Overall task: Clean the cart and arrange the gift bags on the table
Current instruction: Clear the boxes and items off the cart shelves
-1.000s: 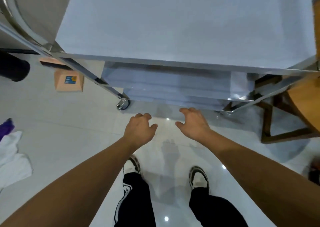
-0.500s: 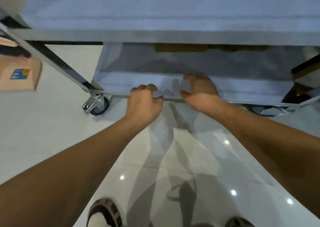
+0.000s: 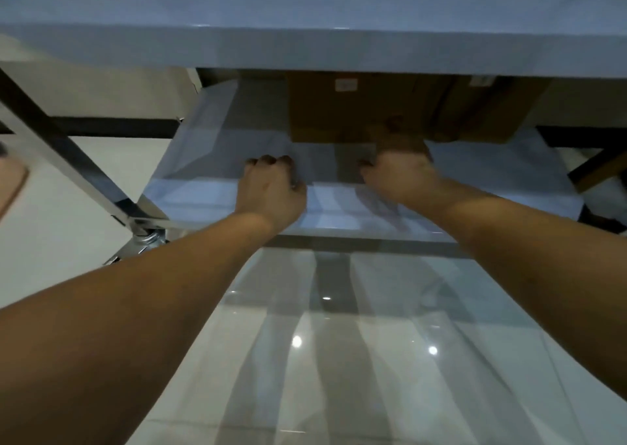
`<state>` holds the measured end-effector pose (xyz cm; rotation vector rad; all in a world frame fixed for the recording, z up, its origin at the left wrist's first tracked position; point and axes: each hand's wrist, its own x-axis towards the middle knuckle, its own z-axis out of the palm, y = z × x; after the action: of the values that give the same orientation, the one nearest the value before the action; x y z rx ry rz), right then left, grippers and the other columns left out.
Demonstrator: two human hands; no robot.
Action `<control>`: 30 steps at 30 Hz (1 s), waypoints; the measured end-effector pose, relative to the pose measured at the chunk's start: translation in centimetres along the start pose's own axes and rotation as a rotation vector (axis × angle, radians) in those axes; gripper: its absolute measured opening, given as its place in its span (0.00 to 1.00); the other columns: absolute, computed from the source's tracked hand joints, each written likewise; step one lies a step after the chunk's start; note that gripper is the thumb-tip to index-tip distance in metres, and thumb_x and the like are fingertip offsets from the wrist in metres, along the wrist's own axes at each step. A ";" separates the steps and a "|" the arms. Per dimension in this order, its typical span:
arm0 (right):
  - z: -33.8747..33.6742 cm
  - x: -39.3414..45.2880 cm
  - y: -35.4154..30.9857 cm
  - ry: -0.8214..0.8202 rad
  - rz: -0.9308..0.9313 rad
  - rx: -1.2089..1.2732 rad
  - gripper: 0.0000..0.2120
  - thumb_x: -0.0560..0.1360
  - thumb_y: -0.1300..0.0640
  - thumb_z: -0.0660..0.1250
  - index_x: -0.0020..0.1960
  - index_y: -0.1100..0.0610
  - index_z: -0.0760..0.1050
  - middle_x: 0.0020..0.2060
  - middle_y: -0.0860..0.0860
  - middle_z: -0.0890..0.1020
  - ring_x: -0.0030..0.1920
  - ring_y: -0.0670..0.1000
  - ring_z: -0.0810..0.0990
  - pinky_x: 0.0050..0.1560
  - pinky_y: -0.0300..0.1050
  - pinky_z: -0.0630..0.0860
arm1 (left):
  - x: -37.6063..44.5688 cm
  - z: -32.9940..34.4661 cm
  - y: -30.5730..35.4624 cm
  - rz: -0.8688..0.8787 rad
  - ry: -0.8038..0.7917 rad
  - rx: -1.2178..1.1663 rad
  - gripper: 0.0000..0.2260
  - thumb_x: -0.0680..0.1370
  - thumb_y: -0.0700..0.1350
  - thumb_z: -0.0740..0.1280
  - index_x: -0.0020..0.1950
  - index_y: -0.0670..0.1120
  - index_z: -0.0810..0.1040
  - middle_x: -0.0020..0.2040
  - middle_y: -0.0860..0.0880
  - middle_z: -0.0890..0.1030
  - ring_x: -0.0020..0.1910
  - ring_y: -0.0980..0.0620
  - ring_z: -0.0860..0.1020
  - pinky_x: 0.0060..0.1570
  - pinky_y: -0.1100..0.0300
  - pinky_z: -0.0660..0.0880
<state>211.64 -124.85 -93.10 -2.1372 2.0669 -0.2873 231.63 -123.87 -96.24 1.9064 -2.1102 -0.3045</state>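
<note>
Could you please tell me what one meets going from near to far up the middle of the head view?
Glossy floor → cart's bottom shelf edge → left hand and right hand → brown cardboard box → upper shelf.

Pretty dim, bluish cast. 3 glare spots on glossy floor (image 3: 325, 359). Motion blur everywhere, worst at left edge. Wide-angle stretch at edges, forearms look huge.

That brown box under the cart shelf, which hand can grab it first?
Probably the right hand. It reaches furthest in, its fingers at the cardboard box. The left hand is curled on the bottom shelf, left of the box.
</note>
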 end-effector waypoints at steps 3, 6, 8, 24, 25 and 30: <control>-1.3 1.7 -0.6 0.110 -0.030 -0.055 0.35 0.80 0.52 0.67 0.81 0.55 0.53 0.77 0.59 0.61 0.75 0.62 0.62 0.69 0.54 0.67 | 1.3 -0.2 0.8 -0.094 0.009 -0.201 0.15 0.80 0.52 0.68 0.64 0.46 0.77 0.58 0.44 0.80 0.56 0.43 0.78 0.63 0.49 0.74; -1.6 3.4 -1.1 0.175 -0.008 -0.029 0.39 0.80 0.47 0.65 0.82 0.58 0.47 0.77 0.62 0.59 0.75 0.64 0.61 0.70 0.58 0.68 | 2.5 -0.4 1.6 -0.175 0.022 -0.351 0.17 0.79 0.51 0.70 0.67 0.47 0.75 0.59 0.46 0.78 0.57 0.45 0.77 0.61 0.53 0.76; -1.6 3.9 -1.3 0.183 -0.002 0.058 0.39 0.79 0.49 0.66 0.81 0.58 0.49 0.76 0.61 0.62 0.73 0.63 0.65 0.67 0.57 0.69 | 3.0 -0.4 2.2 -0.259 0.053 -0.493 0.13 0.79 0.49 0.71 0.62 0.50 0.75 0.50 0.52 0.77 0.46 0.52 0.76 0.48 0.64 0.75; 1.5 -0.8 0.3 0.327 -0.292 -0.195 0.12 0.73 0.52 0.75 0.53 0.56 0.83 0.48 0.58 0.83 0.55 0.63 0.78 0.44 0.50 0.76 | 4.9 -2.2 4.7 -0.532 0.172 -1.031 0.16 0.77 0.54 0.69 0.60 0.47 0.79 0.54 0.44 0.82 0.51 0.45 0.81 0.39 0.58 0.77; 1.9 -1.2 0.3 0.313 -0.333 -0.136 0.08 0.73 0.54 0.75 0.50 0.56 0.83 0.47 0.57 0.83 0.53 0.63 0.78 0.44 0.51 0.78 | 4.7 -2.2 4.5 -0.527 0.179 -0.948 0.11 0.79 0.48 0.68 0.59 0.46 0.78 0.53 0.45 0.81 0.50 0.45 0.80 0.41 0.58 0.76; 3.4 -3.4 0.9 0.384 -0.530 0.105 0.08 0.72 0.62 0.75 0.47 0.58 0.78 0.40 0.55 0.80 0.42 0.58 0.77 0.39 0.48 0.73 | 4.6 -1.1 2.9 -0.549 0.162 -0.784 0.09 0.82 0.46 0.64 0.59 0.45 0.78 0.51 0.45 0.78 0.47 0.47 0.75 0.39 0.59 0.68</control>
<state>211.52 -121.58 -96.71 -2.6918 1.5419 -0.9089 228.92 -128.08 -93.92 1.8499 -1.0648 -0.8953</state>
